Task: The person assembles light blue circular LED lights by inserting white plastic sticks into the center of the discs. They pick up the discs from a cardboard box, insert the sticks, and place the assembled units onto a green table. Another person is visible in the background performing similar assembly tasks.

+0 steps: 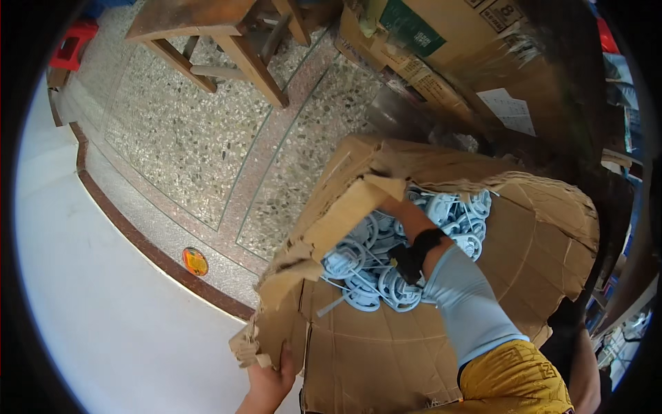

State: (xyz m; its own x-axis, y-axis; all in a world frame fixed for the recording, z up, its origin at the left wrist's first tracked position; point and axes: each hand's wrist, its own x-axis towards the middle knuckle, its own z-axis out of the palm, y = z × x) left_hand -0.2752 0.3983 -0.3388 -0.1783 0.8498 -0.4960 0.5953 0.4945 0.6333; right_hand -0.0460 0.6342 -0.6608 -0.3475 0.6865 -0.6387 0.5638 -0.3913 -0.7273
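Observation:
A large open cardboard box (386, 352) stands in front of me, with a heap of light blue plastic parts (362, 279) inside, round like spoked wheels with thin strips attached. My left hand (269, 379) is closed on the torn edge of a cardboard flap (283, 324) at the box's left side, thumb on the inner face. My right hand (393, 207) reaches into the far left part of the box, over the parts. The flap's folded edge hides its fingers. A black strap with a small dark device (407, 263) is on my right wrist, below it a light blue sleeve.
A taller cardboard carton (476, 62) stands beyond the box. A wooden stool (193, 21) is on the speckled floor at the far left. An orange oval sticker (195, 261) lies near the white wall (124, 310). A bare limb (586, 372) shows at the right.

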